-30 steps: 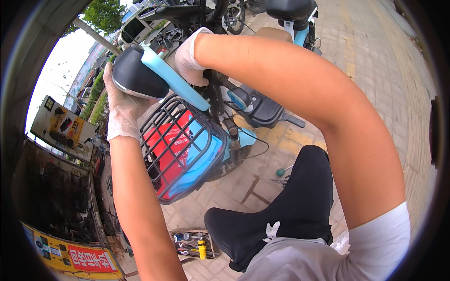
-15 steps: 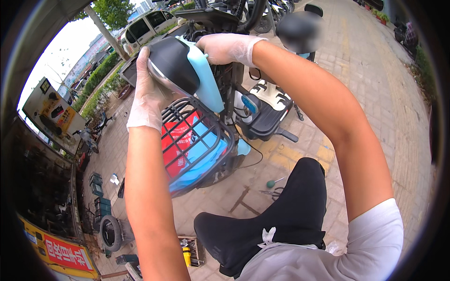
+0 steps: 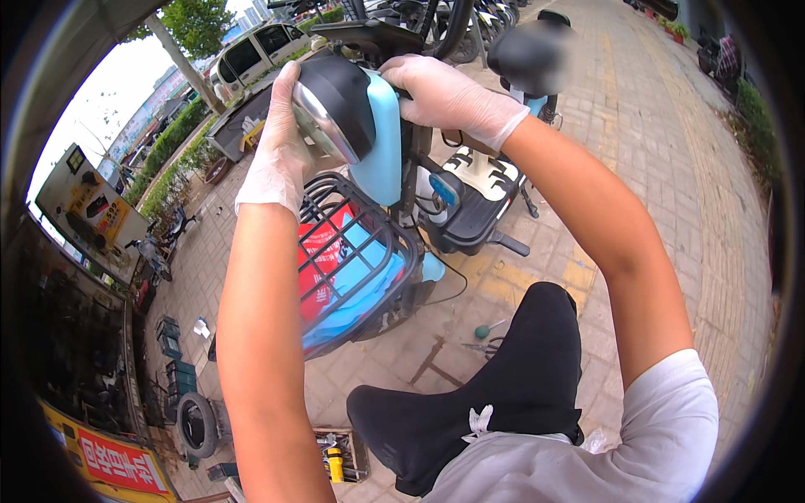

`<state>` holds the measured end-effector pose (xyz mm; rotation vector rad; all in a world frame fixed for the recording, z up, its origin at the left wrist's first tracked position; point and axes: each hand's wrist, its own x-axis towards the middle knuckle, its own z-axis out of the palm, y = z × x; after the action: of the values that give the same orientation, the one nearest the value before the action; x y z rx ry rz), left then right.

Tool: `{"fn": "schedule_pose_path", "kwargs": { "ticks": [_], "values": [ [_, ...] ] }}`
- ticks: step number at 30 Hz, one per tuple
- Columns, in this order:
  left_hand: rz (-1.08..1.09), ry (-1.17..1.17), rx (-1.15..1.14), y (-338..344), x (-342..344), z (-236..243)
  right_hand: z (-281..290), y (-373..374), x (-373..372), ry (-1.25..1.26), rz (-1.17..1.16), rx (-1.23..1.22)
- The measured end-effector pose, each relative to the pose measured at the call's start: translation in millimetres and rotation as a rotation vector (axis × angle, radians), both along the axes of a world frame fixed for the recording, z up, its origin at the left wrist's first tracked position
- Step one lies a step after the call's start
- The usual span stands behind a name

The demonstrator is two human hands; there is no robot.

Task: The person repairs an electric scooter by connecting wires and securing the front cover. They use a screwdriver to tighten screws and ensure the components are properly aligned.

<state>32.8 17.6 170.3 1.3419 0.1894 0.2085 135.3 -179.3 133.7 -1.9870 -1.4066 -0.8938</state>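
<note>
My left hand, in a thin clear glove, grips the front of a black headlight housing with a silver-rimmed lamp. Its thumb lies along the upper edge; the other fingers are partly hidden behind. A light-blue plastic panel is joined to the back of the housing. My right hand, gloved too, holds the top rear edge of that panel, its fingertips partly out of sight. The housing sits at the front of an electric scooter, above its black wire basket, where red and blue bags lie.
The scooter's footboard lies beyond the basket. On the paving by my knee are scissors and a green-bulbed tool. A toolbox with a yellow torch stands near my left elbow; a tyre lies farther left.
The headlight housing and blue panel have shifted slightly right and turned more upright, with my left hand following. My right hand has moved right and its grip shows more on the panel's rear edge.
</note>
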Motion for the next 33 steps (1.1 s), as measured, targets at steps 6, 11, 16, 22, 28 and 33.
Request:
{"fn": "schedule_pose_path", "kwargs": {
  "ticks": [6, 11, 16, 22, 28, 33],
  "values": [
    [0.107, 0.096, -0.067, -16, 13, 7, -2, -27, -42, 0.616, 0.146, 0.435],
    [0.016, 0.107, -0.002, -2, 24, -1, 11, 12, -46, 0.188, -0.157, -0.073],
    [0.052, 0.079, 0.173, 44, 27, -32, 26, 44, -53, 0.146, -0.356, -0.096],
    [0.081, -0.229, 0.550, 63, 33, -137, 37, 75, -52, -0.018, -0.539, -0.098],
    [-0.007, -0.181, 0.879, 67, 47, -165, 45, 74, -39, 0.181, -0.266, 0.064],
    [-0.085, -0.031, 1.069, 76, 58, -158, 53, 66, -44, 0.196, -0.315, -0.012]
  ]
}}
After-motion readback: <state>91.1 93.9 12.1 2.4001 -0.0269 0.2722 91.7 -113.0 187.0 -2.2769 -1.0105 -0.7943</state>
